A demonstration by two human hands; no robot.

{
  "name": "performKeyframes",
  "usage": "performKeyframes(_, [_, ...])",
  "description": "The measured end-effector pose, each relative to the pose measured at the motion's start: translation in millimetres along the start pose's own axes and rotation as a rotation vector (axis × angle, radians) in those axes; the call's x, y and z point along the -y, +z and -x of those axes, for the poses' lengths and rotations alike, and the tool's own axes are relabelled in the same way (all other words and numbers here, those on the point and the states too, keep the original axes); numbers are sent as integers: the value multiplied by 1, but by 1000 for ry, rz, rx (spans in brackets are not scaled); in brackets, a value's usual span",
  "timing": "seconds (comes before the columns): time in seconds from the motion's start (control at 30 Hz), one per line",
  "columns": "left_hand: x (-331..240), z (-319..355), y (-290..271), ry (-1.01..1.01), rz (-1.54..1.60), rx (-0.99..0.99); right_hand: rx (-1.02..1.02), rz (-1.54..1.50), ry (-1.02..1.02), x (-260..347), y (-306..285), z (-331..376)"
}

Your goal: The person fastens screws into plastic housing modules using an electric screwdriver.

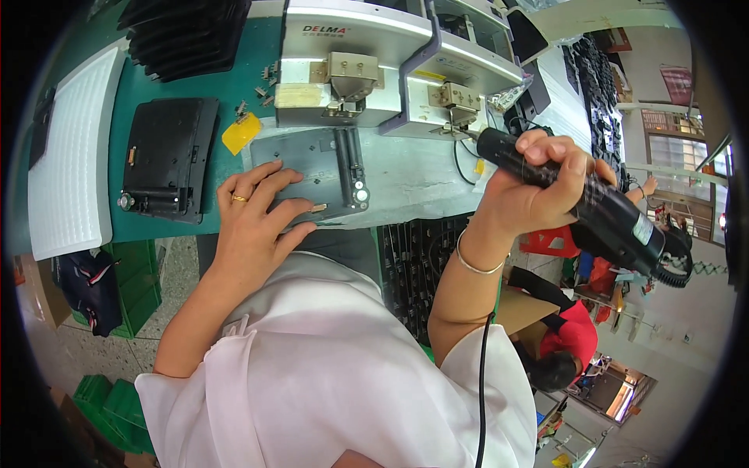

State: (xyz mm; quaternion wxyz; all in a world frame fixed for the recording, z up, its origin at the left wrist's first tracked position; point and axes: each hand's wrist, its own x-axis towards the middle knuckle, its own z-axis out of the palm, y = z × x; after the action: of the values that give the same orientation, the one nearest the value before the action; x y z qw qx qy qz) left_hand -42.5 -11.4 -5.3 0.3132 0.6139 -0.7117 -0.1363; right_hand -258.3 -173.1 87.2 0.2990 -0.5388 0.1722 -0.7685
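My right hand is wrapped round a black electric screwdriver, raised over the right side of the bench. Its bit end points left, to the metal outlet block of the right-hand screw feeder; whether the bit touches it is hard to tell. Fingers spread, my left hand rests on the left and near edge of a flat dark panel. A black cylindrical hinge part lies along that panel's right side. Beside my left fingertips is a small copper-coloured piece.
Two grey screw feeders stand at the back. To the left are a similar black panel, a yellow tag, loose small metal parts, a black stack and a white tray. A person in red is at the right.
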Motion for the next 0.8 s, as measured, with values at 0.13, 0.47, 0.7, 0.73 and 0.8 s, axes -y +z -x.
performKeyframes(0.13, [-1,-2,-1,-3,-21,18,21,94,-42,-10,-1,-4])
performKeyframes(0.47, [0,-2,-1,-7,-20,19,22,57,-7,-16,-2,-5])
performKeyframes(0.7, [0,-3,1,-7,-15,16,71,62,-40,-15,-1,-5])
performKeyframes(0.73, [0,-3,1,-7,-17,14,68,63,-32,-15,-1,-7])
performKeyframes(0.8, [0,-3,1,-5,-17,16,63,67,-25,-16,-1,-11])
